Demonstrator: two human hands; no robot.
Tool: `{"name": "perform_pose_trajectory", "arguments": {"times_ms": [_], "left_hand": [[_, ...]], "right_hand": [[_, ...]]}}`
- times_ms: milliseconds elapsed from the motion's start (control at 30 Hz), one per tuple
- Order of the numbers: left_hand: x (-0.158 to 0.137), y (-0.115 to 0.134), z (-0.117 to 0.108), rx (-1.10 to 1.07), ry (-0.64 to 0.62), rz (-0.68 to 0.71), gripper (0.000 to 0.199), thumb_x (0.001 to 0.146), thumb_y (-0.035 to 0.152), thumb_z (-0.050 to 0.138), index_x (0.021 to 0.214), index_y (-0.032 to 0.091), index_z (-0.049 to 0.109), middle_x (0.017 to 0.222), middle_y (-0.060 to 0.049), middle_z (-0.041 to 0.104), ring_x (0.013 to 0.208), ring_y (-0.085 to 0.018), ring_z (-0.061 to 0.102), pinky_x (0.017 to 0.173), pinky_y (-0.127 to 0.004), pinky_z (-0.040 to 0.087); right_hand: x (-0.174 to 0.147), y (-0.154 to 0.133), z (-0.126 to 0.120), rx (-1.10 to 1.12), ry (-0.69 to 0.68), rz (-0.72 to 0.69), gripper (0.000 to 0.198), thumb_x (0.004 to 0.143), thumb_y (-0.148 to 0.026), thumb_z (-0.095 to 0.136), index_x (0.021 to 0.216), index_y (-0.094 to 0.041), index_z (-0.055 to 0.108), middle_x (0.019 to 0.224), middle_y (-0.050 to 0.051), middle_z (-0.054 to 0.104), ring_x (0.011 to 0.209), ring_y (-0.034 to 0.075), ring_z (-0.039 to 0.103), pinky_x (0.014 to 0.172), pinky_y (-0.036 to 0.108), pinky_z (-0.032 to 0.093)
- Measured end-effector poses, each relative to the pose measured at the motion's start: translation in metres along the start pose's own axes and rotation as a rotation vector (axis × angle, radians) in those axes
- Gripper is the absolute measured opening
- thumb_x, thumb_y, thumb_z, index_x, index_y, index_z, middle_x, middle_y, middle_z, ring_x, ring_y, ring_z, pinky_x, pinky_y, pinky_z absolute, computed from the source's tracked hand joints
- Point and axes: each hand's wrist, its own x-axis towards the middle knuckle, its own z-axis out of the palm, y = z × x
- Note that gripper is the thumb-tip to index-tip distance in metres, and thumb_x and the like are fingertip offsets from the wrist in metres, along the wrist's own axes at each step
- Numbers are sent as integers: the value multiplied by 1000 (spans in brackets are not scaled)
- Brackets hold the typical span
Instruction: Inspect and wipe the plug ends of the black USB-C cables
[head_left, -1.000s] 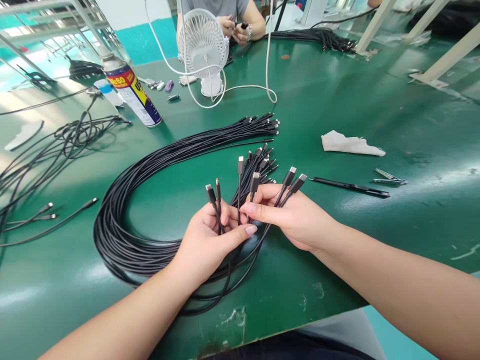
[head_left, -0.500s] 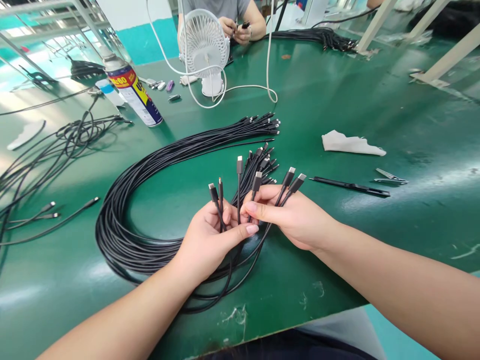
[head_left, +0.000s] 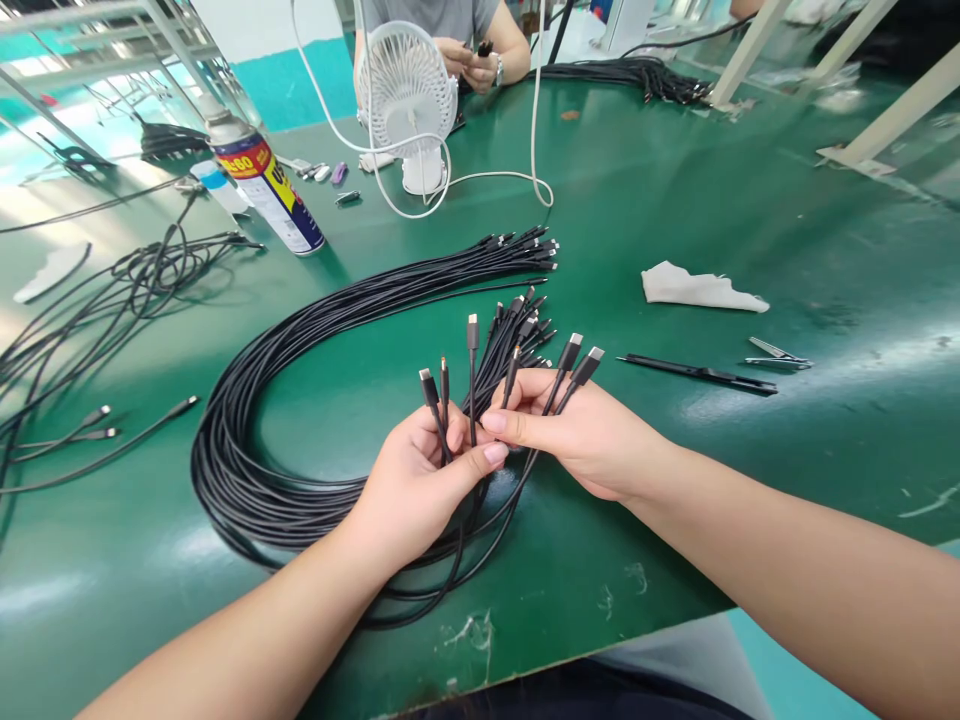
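Observation:
My left hand is closed round several black USB-C cables, whose plugs stand up above the fingers. One plug rises higher than the others, between my two hands. My right hand pinches another cable between thumb and forefinger, its plug turned edge-on. Two more cable plugs lean out to the right from behind that hand's fingers. Behind and left of the hands, a large bundle of black cables curves in a U on the green table, its plug ends pointing right.
A spray can and a white fan stand farther back. Loose cables lie at left. On the right are a white scrap, a black pen-like tool and metal tweezers. A co-worker's hands are beyond the fan.
The plug pinched in my right hand has turned from its broad side to its narrow edge. Both hands keep nearly the same place, the right one slightly farther left.

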Motion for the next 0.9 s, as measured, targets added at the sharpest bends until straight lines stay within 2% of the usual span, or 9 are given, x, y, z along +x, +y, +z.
{"name": "perform_pose_trajectory", "arguments": {"times_ms": [267,567,667,767,833,900], "left_hand": [[0,1,0,9,-41,-45,48,66,33,85,61,20,40,58,5,55,59,-11,59,60,-24,50],[0,-1,-2,-48,-61,-57,44,68,28,85,62,18,43,59,5,58,61,-10,61,62,-22,52],[-1,-4,-4,-36,-42,-38,35,71,24,83,63,18,49,60,5,59,62,-9,61,65,-22,52],[-1,-7,-5,-51,-47,-28,19,72,19,82,75,17,63,72,2,66,72,-11,63,74,-23,53],[0,-6,-6,-70,-33,-22,18,70,17,82,82,17,69,81,0,69,79,-13,64,77,-24,53],[1,-4,-6,-107,4,-9,18,69,17,83,81,17,71,81,-1,69,79,-13,64,77,-23,53]], "right_hand": [[-2,1,2,-4,-52,31,36,68,-35,83,63,-20,50,57,-4,63,57,13,60,61,29,52],[-2,2,1,7,-56,41,39,68,-31,82,62,-20,45,58,-5,60,56,12,59,59,29,52],[-1,3,0,-38,-44,28,35,72,-34,79,64,-20,47,61,-3,61,60,14,61,63,30,52],[-1,2,-2,-95,-18,-2,32,74,-36,77,66,-20,51,68,0,64,69,17,63,69,33,51],[0,0,-2,-139,12,-19,31,73,-37,78,67,-20,53,68,-1,62,71,17,61,68,32,48],[0,-1,-2,-187,44,-32,30,72,-37,77,66,-20,54,64,-2,57,65,14,56,64,29,45]]}}
